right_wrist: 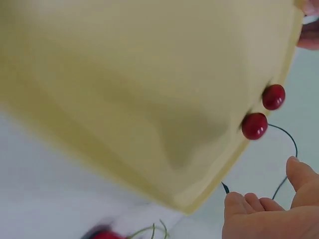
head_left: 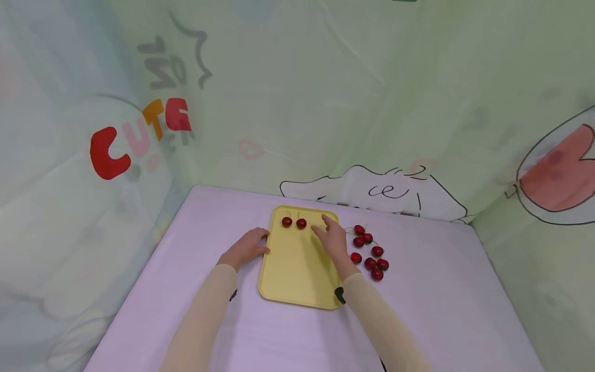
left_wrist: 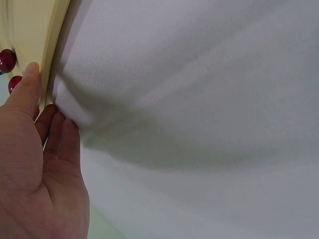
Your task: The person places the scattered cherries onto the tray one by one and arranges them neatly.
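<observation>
A yellow rectangular tray (head_left: 297, 289) lies on the table, with two dark red cherries (head_left: 286, 221) with stems near its far edge. My left hand (head_left: 247, 248) holds the tray's left rim; in the left wrist view the thumb (left_wrist: 27, 89) lies over the rim and the fingers are outside it. My right hand (head_left: 333, 242) hovers over the tray's right side, to the right of the two cherries. Nothing shows between its thumb and fingers in the right wrist view, where the hand (right_wrist: 274, 214) has its thumb apart from its fingers.
Several loose cherries (head_left: 377, 251), some with stems, lie on the table right of the tray, close to my right forearm. A pale lilac cloth (head_left: 437, 305) covers the table. Printed fabric (head_left: 288, 103) hangs around its back and sides.
</observation>
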### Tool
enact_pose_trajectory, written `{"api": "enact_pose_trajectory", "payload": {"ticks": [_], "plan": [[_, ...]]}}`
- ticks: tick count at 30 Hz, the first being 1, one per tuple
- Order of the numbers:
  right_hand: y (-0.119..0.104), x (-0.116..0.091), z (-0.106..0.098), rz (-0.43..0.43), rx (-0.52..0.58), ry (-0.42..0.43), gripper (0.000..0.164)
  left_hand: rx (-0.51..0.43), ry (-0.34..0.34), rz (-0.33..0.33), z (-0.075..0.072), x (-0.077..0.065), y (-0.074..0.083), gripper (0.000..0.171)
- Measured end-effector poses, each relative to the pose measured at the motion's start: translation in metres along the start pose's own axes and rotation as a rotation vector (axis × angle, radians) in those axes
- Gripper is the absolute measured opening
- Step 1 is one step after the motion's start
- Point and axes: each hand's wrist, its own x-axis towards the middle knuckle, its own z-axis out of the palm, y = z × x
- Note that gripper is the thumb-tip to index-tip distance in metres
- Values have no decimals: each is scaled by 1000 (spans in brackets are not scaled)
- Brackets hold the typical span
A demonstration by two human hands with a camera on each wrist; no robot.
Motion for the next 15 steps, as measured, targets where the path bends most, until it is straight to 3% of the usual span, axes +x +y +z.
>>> {"api": "enact_pose_trajectory", "payload": {"ticks": [8, 15], "plan": [[11, -28, -40, 79, 73, 20, 65, -13, -19, -39, -1, -2, 3, 55], [30, -55, -70, 128, 100, 97, 65, -42, -10, -36, -2, -2, 3, 54]]}}
